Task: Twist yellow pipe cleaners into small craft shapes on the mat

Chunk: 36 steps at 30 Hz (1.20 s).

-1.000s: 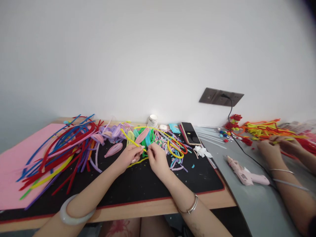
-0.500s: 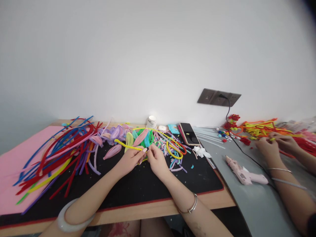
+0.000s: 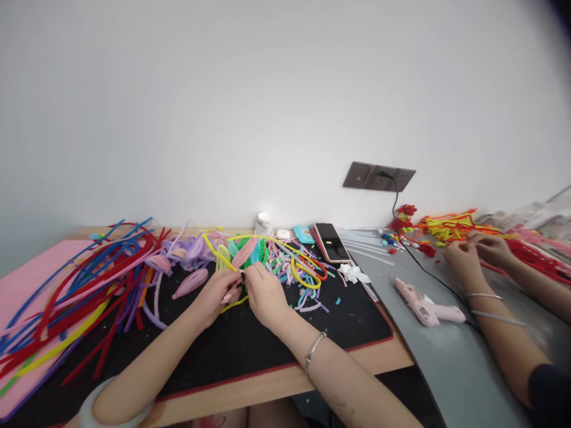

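Observation:
My left hand (image 3: 218,294) is closed in a pinch on a yellow pipe cleaner (image 3: 218,254), whose free end sticks up to the upper left. Against it, my right hand (image 3: 266,294) is closed too, its fingertips meeting the left ones at the same strand. A small dark spot shows between the fingertips; what it is I cannot make out. Another yellow length (image 3: 234,304) shows below the hands; whether it belongs to the same strand is hidden. Just behind lie folded bundles of pink pipe cleaners (image 3: 244,252) and green ones (image 3: 261,245).
Long red and blue pipe cleaners (image 3: 96,267) spread across pink sheets at left. Cut pieces (image 3: 285,267) litter the black mat (image 3: 339,321). A phone (image 3: 332,242), crumpled tissue (image 3: 354,273) and corded pink glue gun (image 3: 426,306) lie rightward. Another person's hands (image 3: 475,252) work at far right.
The view has shifted, so most things sit further left. My hands stay together at the yellow pipe cleaner, and its free end now points more steeply upward.

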Tool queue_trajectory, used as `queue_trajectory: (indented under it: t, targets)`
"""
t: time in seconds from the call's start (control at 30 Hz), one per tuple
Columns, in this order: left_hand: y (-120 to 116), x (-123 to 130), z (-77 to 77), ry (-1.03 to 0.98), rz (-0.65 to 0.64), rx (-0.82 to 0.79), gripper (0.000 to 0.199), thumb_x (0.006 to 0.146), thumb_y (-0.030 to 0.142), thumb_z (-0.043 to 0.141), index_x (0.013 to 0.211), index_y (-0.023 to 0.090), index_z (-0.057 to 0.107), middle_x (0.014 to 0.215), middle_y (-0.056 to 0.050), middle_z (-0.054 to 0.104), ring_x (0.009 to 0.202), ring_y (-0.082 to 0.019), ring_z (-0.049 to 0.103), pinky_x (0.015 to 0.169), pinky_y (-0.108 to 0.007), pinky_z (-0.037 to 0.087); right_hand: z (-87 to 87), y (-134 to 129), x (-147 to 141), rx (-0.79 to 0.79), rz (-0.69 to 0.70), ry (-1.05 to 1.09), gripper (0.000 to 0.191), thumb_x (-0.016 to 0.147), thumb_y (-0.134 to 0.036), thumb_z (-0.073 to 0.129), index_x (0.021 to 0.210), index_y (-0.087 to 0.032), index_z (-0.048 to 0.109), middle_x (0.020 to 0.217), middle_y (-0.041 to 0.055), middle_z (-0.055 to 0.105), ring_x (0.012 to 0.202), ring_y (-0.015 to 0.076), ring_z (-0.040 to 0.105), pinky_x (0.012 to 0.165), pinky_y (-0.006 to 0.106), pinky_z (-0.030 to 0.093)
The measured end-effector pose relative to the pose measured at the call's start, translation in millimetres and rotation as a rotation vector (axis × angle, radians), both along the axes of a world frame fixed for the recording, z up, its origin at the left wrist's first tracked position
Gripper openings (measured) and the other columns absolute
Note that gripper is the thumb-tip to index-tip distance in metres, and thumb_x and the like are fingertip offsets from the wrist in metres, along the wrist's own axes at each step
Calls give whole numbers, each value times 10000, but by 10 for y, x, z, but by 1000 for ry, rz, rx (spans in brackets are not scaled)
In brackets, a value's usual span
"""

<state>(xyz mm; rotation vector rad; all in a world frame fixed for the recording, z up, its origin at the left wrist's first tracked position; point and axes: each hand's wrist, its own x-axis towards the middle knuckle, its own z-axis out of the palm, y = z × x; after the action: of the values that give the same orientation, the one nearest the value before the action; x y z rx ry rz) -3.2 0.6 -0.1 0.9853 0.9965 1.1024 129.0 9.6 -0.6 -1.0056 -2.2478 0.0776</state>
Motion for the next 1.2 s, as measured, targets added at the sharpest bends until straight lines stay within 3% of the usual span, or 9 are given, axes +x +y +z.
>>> queue_trajectory:
  t: [0.33,0.5,0.67,0.8,1.03,1.2]
  targets:
    - [9,-30,-32,-31,-96,-34,311,776,351,446,531,191,339,356,91,214,340,-33,135,420,-241,114,-66,32,-13,54,-16,-67,164,900,-162,348,878,-181,510,826,55,552,701,156,508,591,251,385]
    - [71,-147,-88,-25,-230,-146,345,743,401,500,527,204,317,357,111,154,337,-35,76,394,-240,108,-71,55,1,145,12,-155,138,884,-159,385,850,-196,514,778,40,560,641,153,492,551,263,351]
    - [89,-196,-85,-95,-278,-275,353,735,373,505,506,208,294,365,109,127,340,-36,53,373,-238,97,-27,48,19,181,53,-215,102,856,-163,407,844,-187,505,760,42,568,591,150,480,504,267,321]
    - [58,-131,-60,-107,-222,-253,318,751,364,504,525,196,356,366,101,187,354,-40,82,389,-226,103,-14,43,31,99,31,-141,111,848,-163,393,802,-183,492,748,50,571,578,148,481,507,260,327]
    - [40,-40,-43,17,-83,-53,229,745,356,571,652,179,460,511,55,389,439,-71,308,418,-207,213,-61,34,-6,-270,-7,338,192,860,-165,318,701,-195,422,599,-22,422,538,119,417,516,230,312]
    - [36,-4,-34,70,-64,5,333,755,413,568,575,165,436,448,68,362,374,-44,251,397,-203,182,-37,18,-10,-374,10,480,200,855,-192,318,660,-206,358,588,-36,355,533,114,375,520,225,296]
